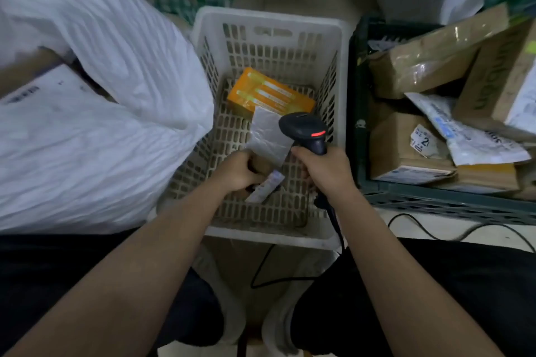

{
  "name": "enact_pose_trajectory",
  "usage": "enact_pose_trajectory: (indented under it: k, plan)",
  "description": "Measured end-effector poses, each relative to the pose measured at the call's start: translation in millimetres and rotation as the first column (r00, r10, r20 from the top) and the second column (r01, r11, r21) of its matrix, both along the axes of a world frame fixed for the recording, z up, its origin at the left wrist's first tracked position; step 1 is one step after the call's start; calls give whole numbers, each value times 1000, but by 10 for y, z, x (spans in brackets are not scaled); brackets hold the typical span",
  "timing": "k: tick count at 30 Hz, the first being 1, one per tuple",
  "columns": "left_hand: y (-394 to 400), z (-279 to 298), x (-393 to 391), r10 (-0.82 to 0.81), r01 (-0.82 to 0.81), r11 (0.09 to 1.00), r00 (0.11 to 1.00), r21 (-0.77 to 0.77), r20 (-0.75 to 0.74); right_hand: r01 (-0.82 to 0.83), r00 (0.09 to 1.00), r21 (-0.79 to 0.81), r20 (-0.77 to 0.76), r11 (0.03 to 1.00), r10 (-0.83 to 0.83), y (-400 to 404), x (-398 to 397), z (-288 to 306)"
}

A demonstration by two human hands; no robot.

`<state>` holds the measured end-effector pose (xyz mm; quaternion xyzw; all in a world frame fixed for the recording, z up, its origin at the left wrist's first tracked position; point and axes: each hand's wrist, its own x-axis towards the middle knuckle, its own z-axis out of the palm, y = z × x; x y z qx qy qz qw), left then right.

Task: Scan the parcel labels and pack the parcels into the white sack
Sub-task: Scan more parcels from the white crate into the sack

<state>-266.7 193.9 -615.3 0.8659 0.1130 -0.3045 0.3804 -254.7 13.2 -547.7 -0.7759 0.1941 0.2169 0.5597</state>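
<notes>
Over the basket [203, 38], left hand [237, 169] holds a small labelled parcel [265, 187].

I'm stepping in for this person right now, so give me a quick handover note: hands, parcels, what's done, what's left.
Left hand: grips a small labelled parcel low in the white basket.
Right hand: grip round the barcode scanner, aimed down into the basket.
Also in the basket: an orange box and a grey pouch.
White sack sits left, holding at least one labelled parcel.
Dark crate, right, is piled with parcels.
Left: scan the held parcel, sack it, then do the rest.
</notes>
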Motion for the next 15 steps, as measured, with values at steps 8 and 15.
enact_pose_trajectory:
  k: [8, 15]
  plan:
    - [99, 1148, -160, 514, -406, 814, 837, -416, 188, 321, 916, 263, 158, 910, -369, -32, -102, 715]
    - [282, 1987, -539, 607, -387, 680, 773, -623, 182, 161, 929, 350, 262, 923, -262, 86, -344, 1401]
